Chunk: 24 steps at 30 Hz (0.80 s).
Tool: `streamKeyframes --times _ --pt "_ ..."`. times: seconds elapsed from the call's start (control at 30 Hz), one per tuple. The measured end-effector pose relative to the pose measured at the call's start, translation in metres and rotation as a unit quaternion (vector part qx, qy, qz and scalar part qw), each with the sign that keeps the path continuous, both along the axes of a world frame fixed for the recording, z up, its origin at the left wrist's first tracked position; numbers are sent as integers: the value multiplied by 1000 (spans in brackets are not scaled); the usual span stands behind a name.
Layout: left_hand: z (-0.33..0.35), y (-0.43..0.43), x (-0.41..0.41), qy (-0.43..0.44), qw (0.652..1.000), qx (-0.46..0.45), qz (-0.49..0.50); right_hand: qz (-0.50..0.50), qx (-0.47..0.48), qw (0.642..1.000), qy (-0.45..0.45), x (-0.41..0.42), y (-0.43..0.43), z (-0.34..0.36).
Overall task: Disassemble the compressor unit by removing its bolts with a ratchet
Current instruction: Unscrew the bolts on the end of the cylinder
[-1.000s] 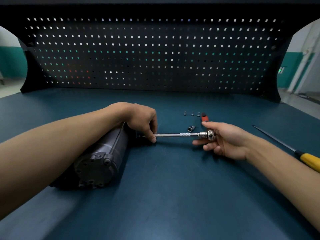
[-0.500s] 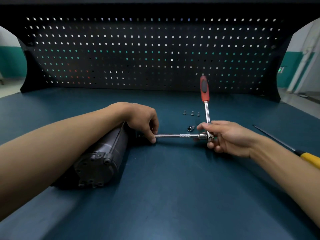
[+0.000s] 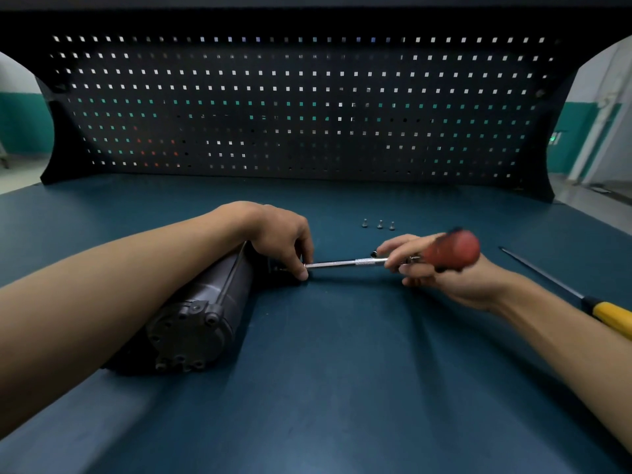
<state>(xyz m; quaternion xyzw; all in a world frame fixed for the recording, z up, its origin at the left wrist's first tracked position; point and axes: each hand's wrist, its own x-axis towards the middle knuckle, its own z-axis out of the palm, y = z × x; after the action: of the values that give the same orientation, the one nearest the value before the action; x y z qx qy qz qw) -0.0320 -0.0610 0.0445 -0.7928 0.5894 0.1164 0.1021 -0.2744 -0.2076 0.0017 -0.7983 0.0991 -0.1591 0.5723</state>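
Your left hand (image 3: pixel 284 241) pinched the extension bar (image 3: pixel 342 263) at the far end of the compressor (image 3: pixel 201 313) under that forearm; your right hand (image 3: pixel 444 278) gripped the ratchet (image 3: pixel 456 249) (blurred). Tilting risked slipping off the bolt.

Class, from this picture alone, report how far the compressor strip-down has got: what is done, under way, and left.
Done: three bolts lie loose on the bench. Under way: the left hand pinches the extension bar at the far end of the compressor while the right hand grips the red-handled ratchet, blurred. Left: likely the bolt heads showing on the near end cap.
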Motion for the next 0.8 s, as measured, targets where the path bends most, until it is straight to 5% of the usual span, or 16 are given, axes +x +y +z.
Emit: streamKeyframes --times 0.8 --pt "-2 0 3 -20 1000 -13 -19 -51 140 986 75 13 -12 -3"
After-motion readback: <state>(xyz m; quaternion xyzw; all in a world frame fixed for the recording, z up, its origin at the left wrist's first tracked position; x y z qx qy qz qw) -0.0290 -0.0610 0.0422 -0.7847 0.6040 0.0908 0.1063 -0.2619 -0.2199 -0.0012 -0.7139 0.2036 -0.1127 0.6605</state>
